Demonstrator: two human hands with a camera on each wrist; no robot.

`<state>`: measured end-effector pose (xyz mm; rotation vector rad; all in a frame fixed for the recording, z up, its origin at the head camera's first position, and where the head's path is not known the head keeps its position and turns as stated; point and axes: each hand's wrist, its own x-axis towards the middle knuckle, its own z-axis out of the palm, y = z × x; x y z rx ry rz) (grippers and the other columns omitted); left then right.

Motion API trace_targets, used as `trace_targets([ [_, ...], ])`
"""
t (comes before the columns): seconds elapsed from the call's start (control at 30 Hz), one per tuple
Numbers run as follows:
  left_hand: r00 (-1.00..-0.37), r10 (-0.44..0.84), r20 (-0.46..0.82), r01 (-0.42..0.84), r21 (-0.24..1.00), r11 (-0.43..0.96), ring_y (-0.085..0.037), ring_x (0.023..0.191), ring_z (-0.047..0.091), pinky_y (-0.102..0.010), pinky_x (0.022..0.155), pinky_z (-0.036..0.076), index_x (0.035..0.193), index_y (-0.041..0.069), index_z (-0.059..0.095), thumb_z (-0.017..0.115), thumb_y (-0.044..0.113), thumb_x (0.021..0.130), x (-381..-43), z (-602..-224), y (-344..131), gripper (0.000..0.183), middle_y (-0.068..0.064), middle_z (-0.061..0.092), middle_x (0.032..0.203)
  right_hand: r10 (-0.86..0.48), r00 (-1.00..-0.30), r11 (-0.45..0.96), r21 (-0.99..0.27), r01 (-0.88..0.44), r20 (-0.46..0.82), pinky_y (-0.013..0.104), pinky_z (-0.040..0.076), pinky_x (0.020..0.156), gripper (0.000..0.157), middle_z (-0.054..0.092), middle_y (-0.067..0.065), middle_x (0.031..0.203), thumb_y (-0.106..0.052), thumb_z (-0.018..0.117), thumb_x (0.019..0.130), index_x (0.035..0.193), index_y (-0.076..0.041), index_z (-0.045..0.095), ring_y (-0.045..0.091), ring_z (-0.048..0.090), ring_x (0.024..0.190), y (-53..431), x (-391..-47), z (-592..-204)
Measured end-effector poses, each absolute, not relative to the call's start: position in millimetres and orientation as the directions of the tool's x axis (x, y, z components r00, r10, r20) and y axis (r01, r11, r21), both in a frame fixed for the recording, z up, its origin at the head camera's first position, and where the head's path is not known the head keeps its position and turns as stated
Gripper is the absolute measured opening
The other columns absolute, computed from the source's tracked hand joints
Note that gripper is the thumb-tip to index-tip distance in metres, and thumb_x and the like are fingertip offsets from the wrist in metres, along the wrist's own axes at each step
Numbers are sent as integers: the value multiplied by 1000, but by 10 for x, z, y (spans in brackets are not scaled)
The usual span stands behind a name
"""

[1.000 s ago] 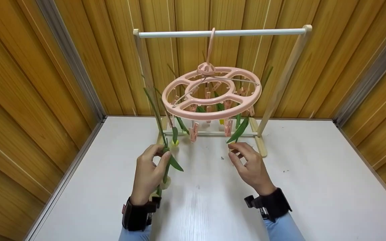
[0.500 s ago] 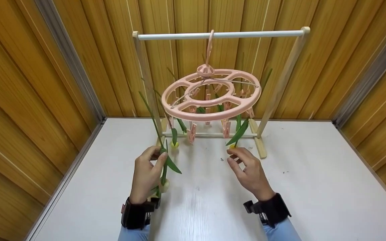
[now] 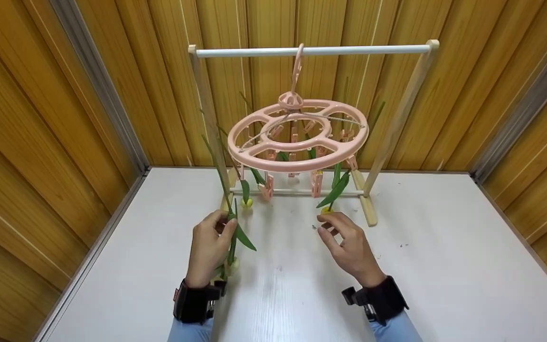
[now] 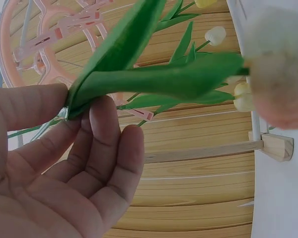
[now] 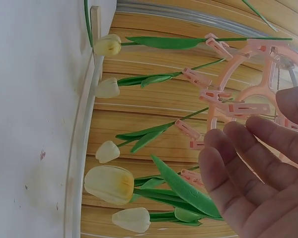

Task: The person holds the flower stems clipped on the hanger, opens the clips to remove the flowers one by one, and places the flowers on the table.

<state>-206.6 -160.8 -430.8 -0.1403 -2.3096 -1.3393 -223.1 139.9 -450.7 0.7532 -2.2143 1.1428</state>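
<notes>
My left hand (image 3: 209,242) pinches the stem of an artificial tulip (image 4: 280,69) between thumb and fingers, just where its green leaves begin. The tulip hangs head down, its stem pointing up. Fingers loosely bent and holding nothing, my right hand (image 3: 349,244) is just below a hanging tulip with a yellow head (image 3: 326,210); contact between them cannot be told. A round pink clip hanger (image 3: 297,165) hangs above and beyond both hands. Its pink clothespins (image 5: 187,129) grip several upside-down tulips, among them a large pale one (image 5: 109,184).
The hanger hooks over a white bar (image 3: 363,50) on a wooden stand, whose right foot (image 3: 371,209) lies beyond my right hand. A white table (image 3: 444,266) lies below, with small dark specks on it. Wood-patterned panels (image 3: 88,85) enclose the sides and back.
My right hand has shifted slightly left and toward me, baring more of the yellow tulip head. The hanger has swung a little left. My left hand keeps its pinch, almost still.
</notes>
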Motion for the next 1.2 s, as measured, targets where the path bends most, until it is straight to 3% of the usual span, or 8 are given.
trace_targets([
  [0.23, -891, -125, 436, 304, 779, 548, -16, 68, 62, -28, 62, 50, 99, -2, 73, 69, 1, 94, -2091, -4372, -1596, 7, -11, 72, 85, -237, -705, 479, -551, -683, 669, 27, 57, 71, 20, 71, 3, 109, 0, 71, 95, 115, -2, 72, 16, 69, 89, 1385, -2226, -4516],
  [0.57, -927, -79, 366, 252, 765, 593, -22, 74, 66, -36, 68, 54, 96, -1, 74, 68, 2, 94, -2123, -4462, -1585, 7, -12, 73, 86, -270, -697, 459, -547, -700, 665, 28, 58, 73, 21, 71, 9, 109, 1, 71, 95, 116, 0, 71, 17, 69, 91, 1361, -2236, -4552],
  [0.9, -959, -42, 281, 197, 763, 616, -23, 76, 67, -34, 65, 53, 96, -3, 74, 68, 2, 94, -2146, -4519, -1558, 8, -12, 72, 85, -301, -694, 462, -536, -706, 655, 41, 59, 73, 27, 69, 11, 112, 1, 74, 91, 118, 1, 70, 29, 68, 93, 1297, -2235, -4624],
  [1.2, -981, -10, 194, 142, 752, 643, -20, 74, 62, -34, 63, 50, 93, -3, 72, 67, 2, 94, -2165, -4559, -1518, 7, -10, 69, 82, -352, -711, 470, -542, -697, 609, 36, 57, 76, 27, 68, 11, 115, -5, 73, 94, 121, 0, 69, 28, 66, 96, 1186, -2228, -4723],
])
